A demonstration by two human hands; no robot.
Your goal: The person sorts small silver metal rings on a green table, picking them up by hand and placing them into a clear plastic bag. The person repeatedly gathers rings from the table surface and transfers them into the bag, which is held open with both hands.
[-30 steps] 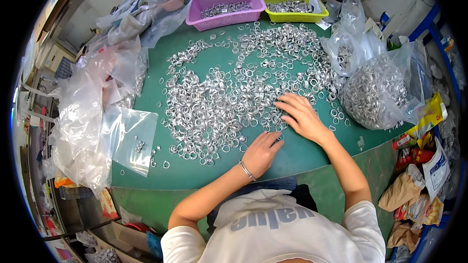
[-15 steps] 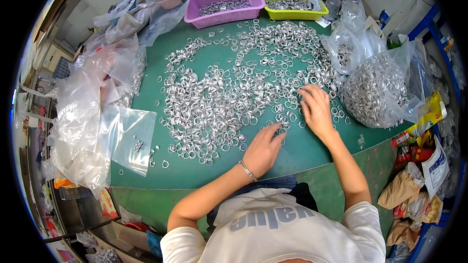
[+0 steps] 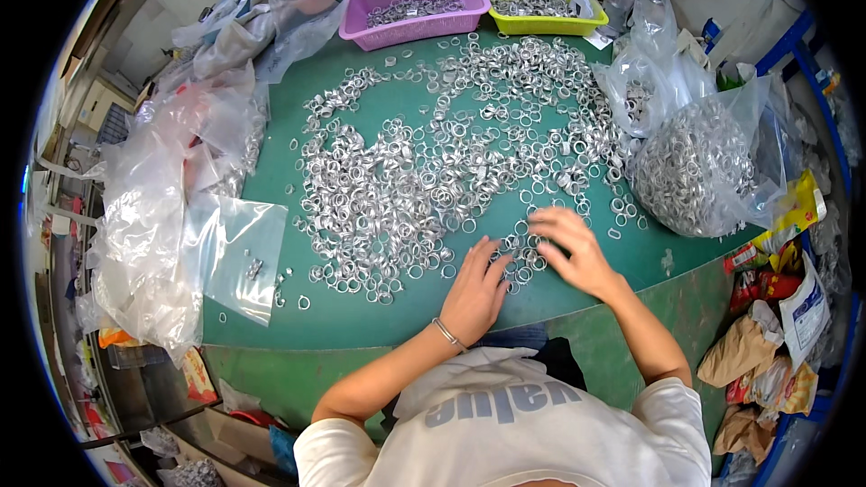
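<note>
A wide spread of silver metal rings (image 3: 370,194) covers the middle of the green tabletop. My left hand (image 3: 476,290) rests low on the table near the front edge, its fingers stretched out and a metal bangle on the wrist. A small cluster of rings (image 3: 521,259) lies between my two hands, with the left fingertips at its left side. At the right side of that cluster is my right hand (image 3: 574,252), fingers apart and curved over the nearest rings. Neither hand visibly grips a ring; the tips of the right fingers are slightly blurred.
A purple basket (image 3: 415,33) and a yellow-green basket (image 3: 546,25), both holding rings, stand at the back. A clear plastic bag full of rings (image 3: 695,167) sits at the right. Plastic bags (image 3: 144,225) heap along the left edge beside a flat clear bag (image 3: 236,248).
My right hand has come nearer and slightly left, with rings gathered beside it. My left hand has shifted a little left and nearer. The small cluster now sits between them.
</note>
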